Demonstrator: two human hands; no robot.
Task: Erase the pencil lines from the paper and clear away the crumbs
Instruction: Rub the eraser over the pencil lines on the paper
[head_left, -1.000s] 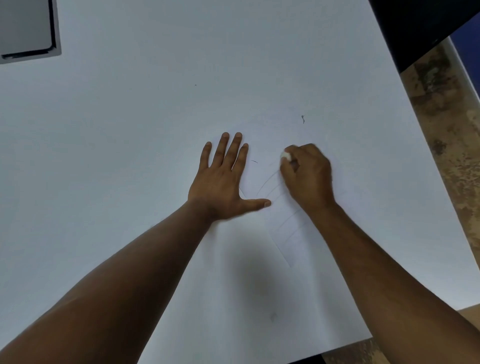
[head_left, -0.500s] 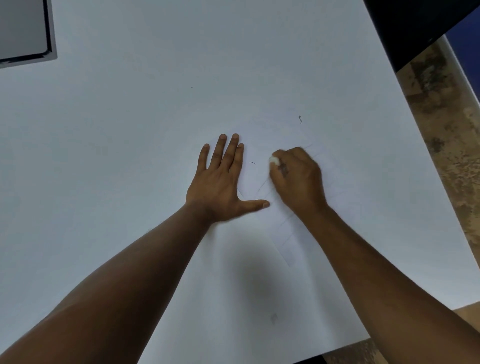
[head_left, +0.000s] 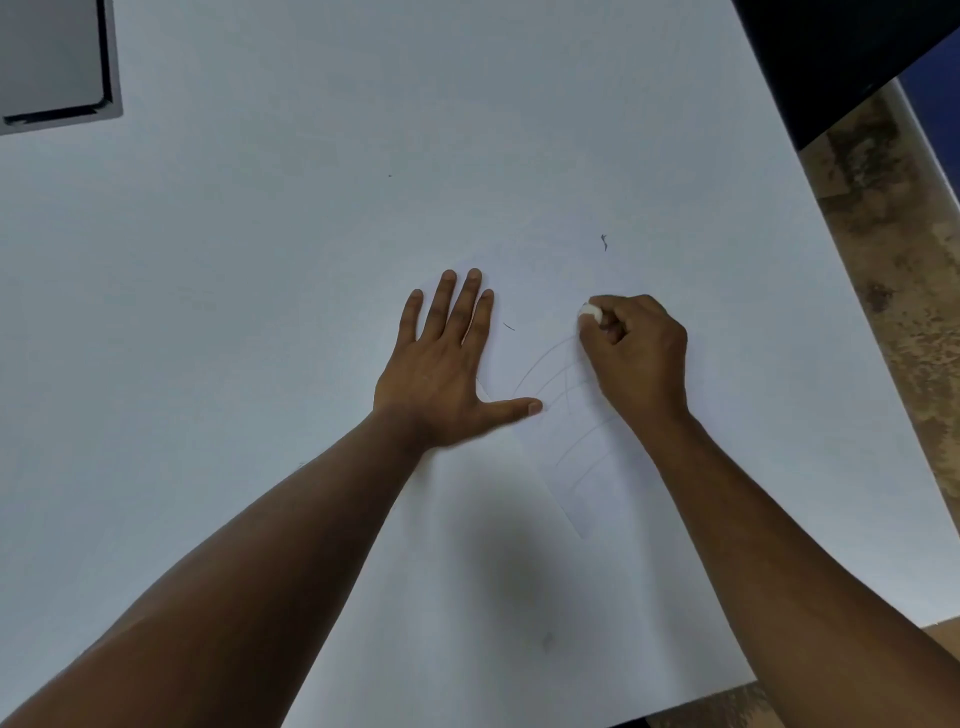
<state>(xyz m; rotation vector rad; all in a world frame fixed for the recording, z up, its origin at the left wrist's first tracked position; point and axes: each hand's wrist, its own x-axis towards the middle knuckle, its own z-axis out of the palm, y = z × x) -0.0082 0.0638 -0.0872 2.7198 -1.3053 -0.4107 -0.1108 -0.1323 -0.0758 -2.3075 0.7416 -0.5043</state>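
No readable text, labels, brands, numbers or signs anywhere in view

surface: white table (head_left: 260, 312) | on it: paper (head_left: 519, 597), grey device (head_left: 52, 57) far-left corner

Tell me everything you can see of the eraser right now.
The eraser is a small white lump, looking soft and rounded. Only its tip shows; the rest is hidden in the right hand, whose curled fingers and thumb pinch it. It sits at the upper left of that hand, pointing down at the white paper, just above the faint curved pencil lines. Whether it touches the sheet I cannot tell.
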